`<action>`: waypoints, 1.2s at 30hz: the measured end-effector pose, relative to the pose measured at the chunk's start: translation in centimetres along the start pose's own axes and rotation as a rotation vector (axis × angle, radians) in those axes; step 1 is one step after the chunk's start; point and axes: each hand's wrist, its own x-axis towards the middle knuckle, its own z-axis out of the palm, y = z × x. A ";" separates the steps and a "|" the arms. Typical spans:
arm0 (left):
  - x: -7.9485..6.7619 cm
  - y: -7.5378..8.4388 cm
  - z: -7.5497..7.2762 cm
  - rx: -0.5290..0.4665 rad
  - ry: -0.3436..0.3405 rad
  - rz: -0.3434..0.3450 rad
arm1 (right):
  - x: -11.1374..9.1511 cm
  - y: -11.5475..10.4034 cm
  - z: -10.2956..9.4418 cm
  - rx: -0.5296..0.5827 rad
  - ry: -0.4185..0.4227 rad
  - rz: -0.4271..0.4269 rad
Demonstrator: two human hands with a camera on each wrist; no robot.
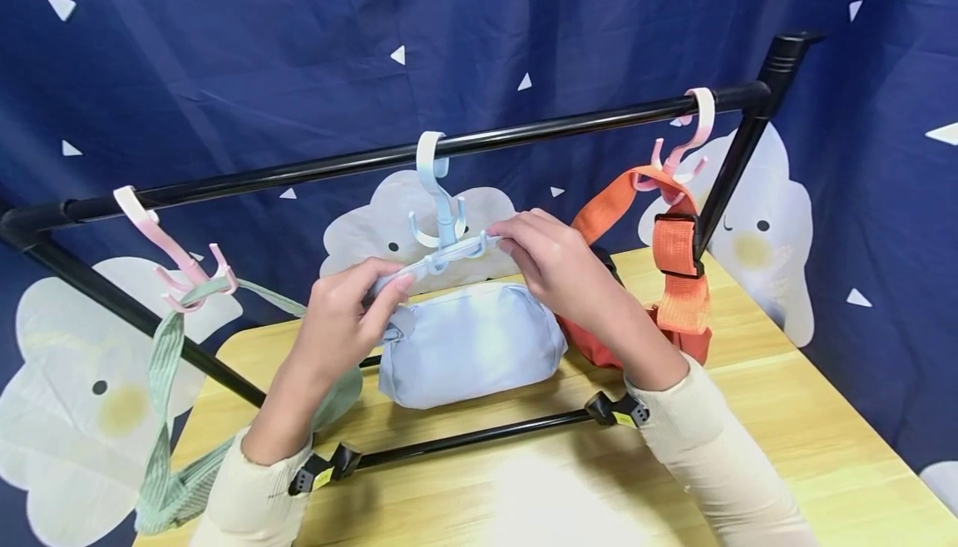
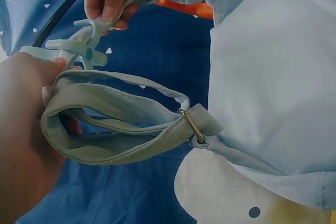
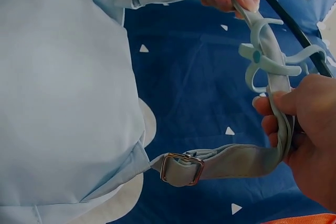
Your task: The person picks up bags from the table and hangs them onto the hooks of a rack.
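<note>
A pale blue bag [image 1: 471, 343] is below both hands, its strap [image 1: 456, 253] drawn out between them. My left hand [image 1: 344, 314] pinches the strap on the left, thumb on top. On the right my right hand [image 1: 546, 260] pinches the same strap. Between the hands the strap lies across the curved prongs of a light blue hook [image 1: 441, 189], which hangs from the black rail [image 1: 314, 169]. Spare strap [image 2: 105, 153] loops below the left hand in the left wrist view. A metal buckle [image 3: 181, 170] joins the strap near the bag in the right wrist view.
At the left a pink hook [image 1: 175, 256] carries a green corduroy strap [image 1: 160, 397]. A pink-white hook [image 1: 696, 135] at the right carries an orange strap [image 1: 684, 298] with a red bag [image 1: 599, 343]. A lower black bar [image 1: 471, 435] crosses above the wooden table [image 1: 808, 439].
</note>
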 end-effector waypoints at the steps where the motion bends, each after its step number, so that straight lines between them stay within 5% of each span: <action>1: -0.1 0.0 0.0 -0.001 0.000 -0.006 | 0.0 0.0 0.0 -0.003 -0.002 -0.001; 26: -0.9 -0.5 1.3 -0.072 0.044 -0.117 | -1.1 -0.5 0.8 0.011 -0.019 0.047; 36: -1.2 -0.2 1.2 -0.103 0.043 -0.210 | -1.5 -1.1 0.5 0.029 -0.016 0.084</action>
